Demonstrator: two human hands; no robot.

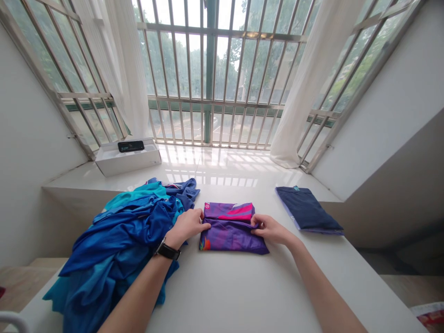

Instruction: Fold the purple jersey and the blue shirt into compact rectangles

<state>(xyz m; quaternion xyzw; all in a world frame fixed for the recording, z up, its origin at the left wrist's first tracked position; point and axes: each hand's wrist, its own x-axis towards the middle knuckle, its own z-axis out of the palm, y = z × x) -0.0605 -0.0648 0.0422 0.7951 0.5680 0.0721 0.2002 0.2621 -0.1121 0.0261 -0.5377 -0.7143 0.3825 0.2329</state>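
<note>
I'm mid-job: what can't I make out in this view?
All in the head view:
Purple cloth: underside hidden against the table.
Left hand: palm hidden by its own back.
Blue pile: lower layers hidden by upper folds.
Phone: screen contents too small to read.
White bar: cut off by the left and bottom edges.

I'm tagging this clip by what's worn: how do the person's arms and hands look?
The left hand and right hand are ungloved, and no sleeves show. The left has a black band, probably a watch strap, at the wrist; the right wrist is bare.
</note>
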